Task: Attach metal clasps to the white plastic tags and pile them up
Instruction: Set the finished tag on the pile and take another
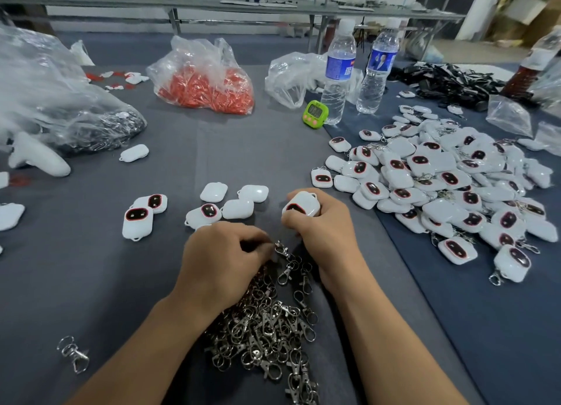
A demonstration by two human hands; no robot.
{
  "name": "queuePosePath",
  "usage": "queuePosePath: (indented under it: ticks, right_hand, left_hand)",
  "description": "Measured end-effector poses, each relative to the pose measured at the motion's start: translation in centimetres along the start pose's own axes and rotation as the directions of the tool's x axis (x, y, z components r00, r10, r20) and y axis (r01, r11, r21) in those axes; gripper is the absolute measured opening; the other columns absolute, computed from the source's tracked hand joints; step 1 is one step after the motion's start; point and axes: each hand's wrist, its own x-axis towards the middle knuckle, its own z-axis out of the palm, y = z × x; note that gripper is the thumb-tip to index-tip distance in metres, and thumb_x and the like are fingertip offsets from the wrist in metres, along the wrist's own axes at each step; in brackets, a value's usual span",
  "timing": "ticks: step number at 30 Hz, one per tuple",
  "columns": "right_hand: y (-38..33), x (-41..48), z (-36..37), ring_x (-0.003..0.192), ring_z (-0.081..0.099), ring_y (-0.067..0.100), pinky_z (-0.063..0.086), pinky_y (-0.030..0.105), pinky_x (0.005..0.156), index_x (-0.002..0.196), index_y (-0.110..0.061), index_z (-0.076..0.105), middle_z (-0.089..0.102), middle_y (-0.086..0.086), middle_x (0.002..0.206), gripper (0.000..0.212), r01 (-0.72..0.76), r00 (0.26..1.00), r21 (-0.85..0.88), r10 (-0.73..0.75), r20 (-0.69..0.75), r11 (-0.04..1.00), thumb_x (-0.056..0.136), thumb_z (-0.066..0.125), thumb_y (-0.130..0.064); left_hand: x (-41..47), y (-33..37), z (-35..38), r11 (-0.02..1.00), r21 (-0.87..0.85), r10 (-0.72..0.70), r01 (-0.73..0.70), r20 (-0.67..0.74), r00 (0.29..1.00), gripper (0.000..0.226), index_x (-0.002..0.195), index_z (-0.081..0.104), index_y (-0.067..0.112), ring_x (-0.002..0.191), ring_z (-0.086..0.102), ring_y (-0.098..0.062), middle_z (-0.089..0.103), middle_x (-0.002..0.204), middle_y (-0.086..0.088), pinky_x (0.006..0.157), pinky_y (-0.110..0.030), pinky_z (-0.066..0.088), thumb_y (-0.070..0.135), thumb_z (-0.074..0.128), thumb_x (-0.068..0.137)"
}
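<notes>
Over the grey table (pixel 91 283), the right hand (pixel 321 225) grips a white plastic tag (pixel 302 205) just beyond the clasp heap (pixel 267 322), while the left hand (pixel 221 252) beside it seems to pinch one metal clasp (pixel 282 249).

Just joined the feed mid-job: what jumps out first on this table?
A big pile of white tags spreads across the right. Near centre lies a heap of metal clasps; above it the left hand pinches a single clasp and the right hand grips a tag. A clear bag of red pieces sits far back.
</notes>
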Motion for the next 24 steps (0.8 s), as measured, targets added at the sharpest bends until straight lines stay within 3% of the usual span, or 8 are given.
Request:
queuePosePath:
  ticks: [3,6,10,13,16,21,24]
  right_hand:
    - [-0.5,-0.1,0.0,0.058,0.049,0.014,0.039,0.028,0.054,0.072,-0.020,0.063,0.059,-0.004,0.063,0.020,-0.034,0.999,0.069,0.035,-0.020,0.997,0.055,0.067,-0.012]
    - [-0.8,-0.4,0.1,0.058,0.061,0.019,0.043,0.027,0.052,0.070,-0.019,0.056,0.070,0.011,0.071,0.021,-0.069,0.996,0.162,0.060,0.062,0.984,0.055,0.063,-0.004]
    - [-0.9,-0.9,0.7,0.058,0.063,0.019,0.044,0.025,0.049,0.081,-0.012,0.071,0.074,0.015,0.077,0.015,-0.095,0.969,0.185,0.048,0.243,0.978,0.071,0.065,-0.002]
    - [-0.8,-1.0,1.1,0.054,0.058,0.016,0.042,0.022,0.046,0.086,-0.009,0.077,0.070,0.012,0.071,0.010,-0.088,0.952,0.149,0.039,0.304,0.985,0.079,0.073,-0.004]
    - [-0.7,-0.8,1.0,0.052,0.056,0.017,0.040,0.023,0.046,0.075,-0.013,0.077,0.068,0.010,0.067,0.015,-0.050,0.958,0.140,0.007,0.288,0.989,0.082,0.070,-0.001]
    - [-0.7,-0.7,0.9,0.053,0.056,0.017,0.045,0.030,0.050,0.069,-0.015,0.076,0.067,0.021,0.068,0.006,-0.022,0.984,0.081,0.007,0.180,0.996,0.073,0.071,-0.016]
    - [-0.7,-0.7,0.9,0.050,0.055,0.011,0.044,0.025,0.047,0.070,-0.017,0.075,0.065,0.011,0.058,0.006,0.040,0.993,0.005,-0.040,0.113,0.999,0.074,0.071,-0.017]
  left_hand:
    - [0.3,-0.4,0.0,0.992,-0.118,-0.062,0.043,-0.157,0.986,0.010,0.085,0.073,0.047,0.063,0.066,0.003,0.068,0.064,0.027,0.061,-0.015,0.050,0.040,0.079,0.082]
    - [0.6,-0.6,-0.1,0.956,-0.285,-0.115,0.061,-0.178,0.977,0.018,0.086,0.073,0.050,0.065,0.069,0.002,0.071,0.064,0.022,0.062,-0.009,0.048,0.033,0.077,0.085]
    - [0.9,-1.1,0.1,0.896,-0.432,-0.187,0.102,-0.159,0.969,0.008,0.083,0.077,0.046,0.066,0.073,-0.008,0.075,0.068,0.013,0.067,-0.033,0.055,0.039,0.074,0.083]
    - [1.1,-1.3,-0.1,0.887,-0.455,-0.172,0.079,-0.167,0.971,0.006,0.083,0.077,0.042,0.064,0.071,-0.008,0.075,0.069,0.010,0.062,-0.028,0.052,0.040,0.072,0.083]
    - [1.1,-1.1,-0.1,0.887,-0.459,-0.133,0.052,-0.146,0.980,0.008,0.083,0.078,0.038,0.063,0.072,-0.008,0.075,0.071,0.010,0.062,-0.020,0.054,0.033,0.073,0.084]
    - [0.8,-0.9,-0.1,0.880,-0.463,-0.226,0.109,-0.205,0.952,0.007,0.081,0.078,0.039,0.053,0.067,-0.009,0.073,0.066,0.008,0.060,-0.033,0.058,0.033,0.077,0.083]
    - [0.8,-0.8,-0.1,0.892,-0.420,-0.280,0.169,-0.219,0.935,0.012,0.078,0.078,0.041,0.052,0.065,-0.004,0.073,0.065,0.013,0.056,-0.024,0.052,0.031,0.078,0.085]
